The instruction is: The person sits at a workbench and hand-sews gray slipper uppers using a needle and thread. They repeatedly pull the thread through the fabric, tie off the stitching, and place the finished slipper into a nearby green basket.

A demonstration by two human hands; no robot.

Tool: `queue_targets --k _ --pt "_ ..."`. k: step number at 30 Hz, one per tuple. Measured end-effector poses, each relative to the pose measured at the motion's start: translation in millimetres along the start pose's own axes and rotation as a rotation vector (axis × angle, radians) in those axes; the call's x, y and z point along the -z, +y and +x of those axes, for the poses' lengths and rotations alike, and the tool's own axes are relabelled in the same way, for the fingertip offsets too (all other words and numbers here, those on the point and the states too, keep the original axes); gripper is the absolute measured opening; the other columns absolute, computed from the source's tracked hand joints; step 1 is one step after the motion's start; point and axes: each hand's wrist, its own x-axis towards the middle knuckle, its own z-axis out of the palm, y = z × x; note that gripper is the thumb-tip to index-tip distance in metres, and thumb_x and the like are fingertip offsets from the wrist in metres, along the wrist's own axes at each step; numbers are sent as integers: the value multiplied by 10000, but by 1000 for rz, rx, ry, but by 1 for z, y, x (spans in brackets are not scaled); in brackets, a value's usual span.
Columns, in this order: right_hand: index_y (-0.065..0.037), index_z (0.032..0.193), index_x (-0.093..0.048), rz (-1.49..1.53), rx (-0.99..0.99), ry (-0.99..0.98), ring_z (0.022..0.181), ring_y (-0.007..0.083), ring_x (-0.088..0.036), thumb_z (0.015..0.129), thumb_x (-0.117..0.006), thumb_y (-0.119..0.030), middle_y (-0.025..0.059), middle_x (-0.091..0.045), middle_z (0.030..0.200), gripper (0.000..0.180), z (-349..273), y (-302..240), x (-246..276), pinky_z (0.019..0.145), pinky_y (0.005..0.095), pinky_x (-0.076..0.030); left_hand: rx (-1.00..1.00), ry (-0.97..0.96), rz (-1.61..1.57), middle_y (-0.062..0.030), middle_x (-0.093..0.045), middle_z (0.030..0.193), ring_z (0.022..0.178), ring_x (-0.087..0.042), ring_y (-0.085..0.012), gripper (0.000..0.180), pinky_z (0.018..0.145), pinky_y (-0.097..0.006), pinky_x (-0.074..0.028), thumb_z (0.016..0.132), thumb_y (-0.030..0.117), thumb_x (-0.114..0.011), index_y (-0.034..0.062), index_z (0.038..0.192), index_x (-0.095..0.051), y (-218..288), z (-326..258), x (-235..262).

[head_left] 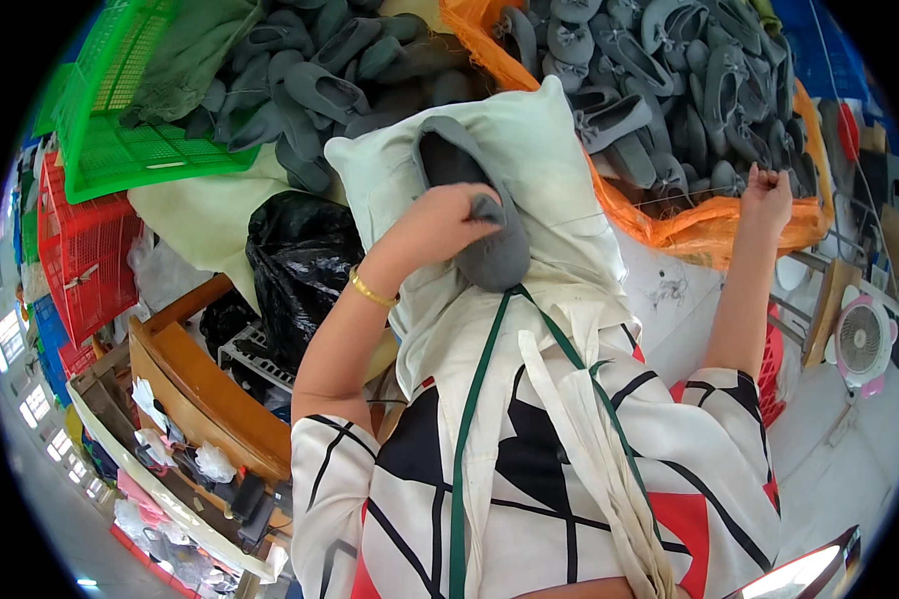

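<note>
While one grey slipper (479, 215) lies toe-down on a pale cushion (529, 170), it is gripped at its heel by the left hand (448, 222), whose fingers are clenched around the fabric. One gold bangle (370, 292) is seen at the left wrist. The right hand (766, 195) is raised well apart to the right, pinched shut on one thin thread (649, 205) that is stretched back toward the slipper. Two heaps of grey slippers are recorded: one in an orange sack (729, 228) beyond the right hand, bow-trimmed, too many to count; one upper left (310, 80), plain. One green crate (120, 110) is tilted at upper left, and red crates (85, 255) are stacked below it, number unclear. One black plastic bag (300, 265) sits beside the cushion. One small pink-and-white fan (862, 341) stands at right.
</note>
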Motion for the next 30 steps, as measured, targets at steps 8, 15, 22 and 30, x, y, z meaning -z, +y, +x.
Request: queue_targets --k 8,15,22,30 --pt "-11 879 -567 -174 220 -179 672 148 -556 938 -587 -39 57 -584 739 68 -5 18 16 701 278 -498 308 194 -423 15 -560 782 644 -475 -58 212 579 -222 -388 962 230 -646 35 882 -622 -2 -29 -38" --pt "-18 825 -590 -589 663 -194 646 114 -581 951 -594 -89 54 -628 716 146 23 -39 15 636 232 -472 307 238 -618 1 -578 815 664 -494 -91 242 580 -258 -435 951 244 -663 10 969 -605 -26 -29 -54" --pt "-1 1020 -603 -786 616 -290 786 142 -669 966 -608 -130 99 -707 852 140 5 -4 20 756 247 -521 464 260 -697 -17 -611 864 736 -580 -71 232 570 -206 -493 964 188 -629 -11 1082 -611 -17 -37 -56" --pt "-96 1075 -654 -682 -461 -1018 637 47 -567 965 -624 -149 -16 -624 772 125 -194 95 -17 572 205 -472 511 339 -1340 -84 -686 860 620 -617 -118 268 515 -228 -515 984 189 -595 -15 1158 -611 -13 -50 -67"
